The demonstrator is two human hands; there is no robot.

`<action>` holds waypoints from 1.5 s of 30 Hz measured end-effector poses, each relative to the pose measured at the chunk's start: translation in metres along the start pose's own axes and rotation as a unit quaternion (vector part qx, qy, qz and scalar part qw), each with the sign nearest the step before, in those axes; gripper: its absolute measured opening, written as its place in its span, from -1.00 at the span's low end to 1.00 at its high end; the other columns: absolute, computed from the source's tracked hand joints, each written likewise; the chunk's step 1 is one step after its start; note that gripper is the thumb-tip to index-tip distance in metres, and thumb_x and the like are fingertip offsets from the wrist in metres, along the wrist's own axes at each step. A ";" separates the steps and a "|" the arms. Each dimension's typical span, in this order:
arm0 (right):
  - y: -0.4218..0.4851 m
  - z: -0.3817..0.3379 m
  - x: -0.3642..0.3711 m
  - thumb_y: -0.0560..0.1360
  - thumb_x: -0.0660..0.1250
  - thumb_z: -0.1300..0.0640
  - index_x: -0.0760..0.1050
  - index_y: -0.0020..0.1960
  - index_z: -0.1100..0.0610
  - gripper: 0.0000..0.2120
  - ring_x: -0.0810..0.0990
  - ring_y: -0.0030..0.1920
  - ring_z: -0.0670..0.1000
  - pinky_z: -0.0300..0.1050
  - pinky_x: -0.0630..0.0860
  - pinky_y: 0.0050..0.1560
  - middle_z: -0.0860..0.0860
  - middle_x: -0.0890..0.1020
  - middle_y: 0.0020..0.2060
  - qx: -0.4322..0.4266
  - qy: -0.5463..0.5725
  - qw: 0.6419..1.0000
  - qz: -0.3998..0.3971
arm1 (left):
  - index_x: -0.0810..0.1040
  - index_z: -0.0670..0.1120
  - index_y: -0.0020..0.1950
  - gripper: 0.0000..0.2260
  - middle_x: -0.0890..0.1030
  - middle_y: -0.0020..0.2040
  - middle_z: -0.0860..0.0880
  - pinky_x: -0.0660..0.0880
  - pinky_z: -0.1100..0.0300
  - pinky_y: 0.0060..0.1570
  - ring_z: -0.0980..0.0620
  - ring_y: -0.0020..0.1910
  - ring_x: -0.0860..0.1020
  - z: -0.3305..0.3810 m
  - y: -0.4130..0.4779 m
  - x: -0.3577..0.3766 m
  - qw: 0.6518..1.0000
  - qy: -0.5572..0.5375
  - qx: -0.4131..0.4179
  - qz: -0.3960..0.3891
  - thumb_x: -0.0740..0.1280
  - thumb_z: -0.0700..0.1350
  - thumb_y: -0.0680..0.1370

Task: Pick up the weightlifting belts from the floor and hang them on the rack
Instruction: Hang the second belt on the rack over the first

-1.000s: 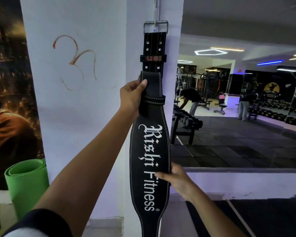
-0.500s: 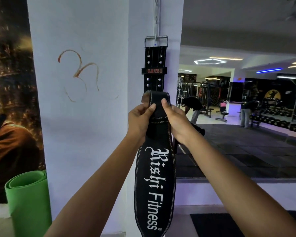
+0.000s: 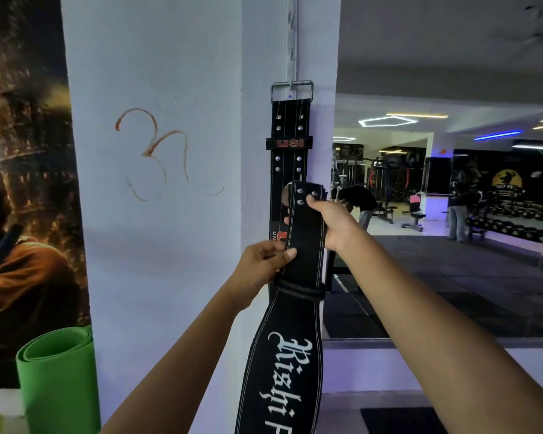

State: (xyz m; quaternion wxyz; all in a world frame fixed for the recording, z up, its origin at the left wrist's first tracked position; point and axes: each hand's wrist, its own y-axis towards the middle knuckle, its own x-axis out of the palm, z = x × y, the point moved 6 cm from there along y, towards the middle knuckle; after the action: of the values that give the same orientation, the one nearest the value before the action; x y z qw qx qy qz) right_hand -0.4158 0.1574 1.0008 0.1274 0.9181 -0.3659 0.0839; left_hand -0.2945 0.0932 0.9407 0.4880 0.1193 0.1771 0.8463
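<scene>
A black "USI" belt (image 3: pixel 290 126) hangs by its metal buckle (image 3: pixel 291 90) from a hook on the vertical rack strip (image 3: pixel 292 36) on the white pillar. In front of it I hold a second black belt (image 3: pixel 298 308) with white "Rishi Fitness" lettering, upright, its riveted strap end at the top. My left hand (image 3: pixel 264 264) pinches the strap's left edge just above the loop. My right hand (image 3: pixel 333 222) grips the strap's top right, thumb near the rivets. The belt's lower end runs out of view.
The white pillar (image 3: pixel 170 214) fills the middle. A rolled green mat (image 3: pixel 57 377) stands at the lower left beside a dark wall poster (image 3: pixel 22 183). On the right a large mirror (image 3: pixel 452 230) reflects the gym, with people and dumbbell racks.
The camera has tilted up. The strap end has risen above my left hand, which now holds lower on the strap; my right hand has moved up with the strap end.
</scene>
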 end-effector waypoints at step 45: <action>0.207 -0.177 0.042 0.59 0.10 0.04 0.40 -0.30 0.02 -0.69 0.44 -0.31 0.06 -0.19 0.27 -0.45 0.02 0.47 -0.37 -0.366 -0.046 0.917 0.153 | 0.35 -0.15 -0.02 -0.77 0.43 -0.25 -0.04 0.26 0.39 -0.66 0.05 -0.41 0.41 0.163 0.316 -0.030 0.954 -0.006 0.223 0.202 0.04 -0.01 0.64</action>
State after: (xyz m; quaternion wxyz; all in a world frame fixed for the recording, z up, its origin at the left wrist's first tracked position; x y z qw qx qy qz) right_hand -0.5400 0.0380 1.2158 0.4231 0.7430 -0.5124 -0.0794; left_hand -0.4659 -0.0482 1.2196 0.2691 0.2633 0.3304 0.8655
